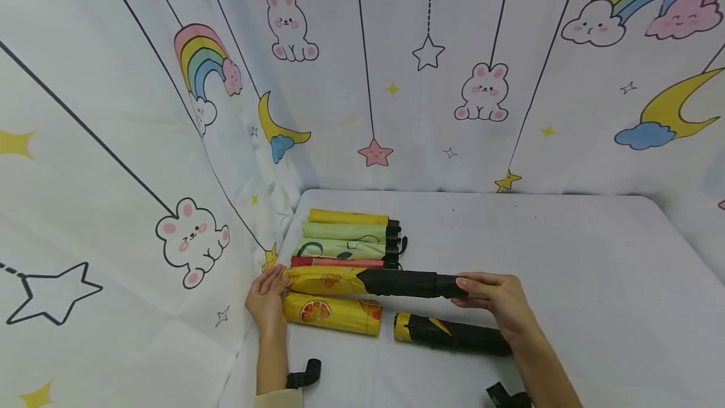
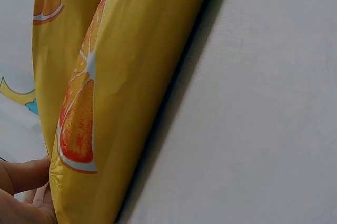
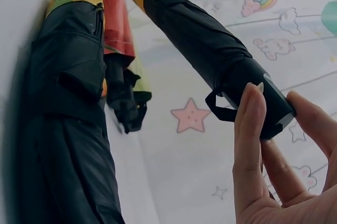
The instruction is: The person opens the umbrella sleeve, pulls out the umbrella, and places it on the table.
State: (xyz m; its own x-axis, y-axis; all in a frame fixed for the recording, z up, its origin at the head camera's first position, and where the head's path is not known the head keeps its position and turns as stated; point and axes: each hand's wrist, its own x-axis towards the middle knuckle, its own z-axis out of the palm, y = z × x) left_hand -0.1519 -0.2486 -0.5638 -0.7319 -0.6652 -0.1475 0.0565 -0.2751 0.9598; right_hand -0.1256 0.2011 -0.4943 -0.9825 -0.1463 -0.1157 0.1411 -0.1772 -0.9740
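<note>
Head view: yellow-black umbrella (image 1: 368, 282) crosswise, handle (image 1: 449, 286) rightward, ends in the pinch of both hands (image 1: 267, 298) (image 1: 498, 301).

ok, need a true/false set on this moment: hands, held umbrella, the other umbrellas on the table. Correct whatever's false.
1. The left hand and right hand hold the same umbrella. True.
2. The right hand is on its yellow end. False: the right hand holds the black end, the left hand the yellow end.
3. A red umbrella lies just beyond the held one. True.
4. The green umbrellas lie nearer the person than the red one. False: they lie beyond it.
5. The held umbrella has a citrus print. True.
6. The lower black-and-yellow umbrella stands upright. False: it lies on the table.
</note>
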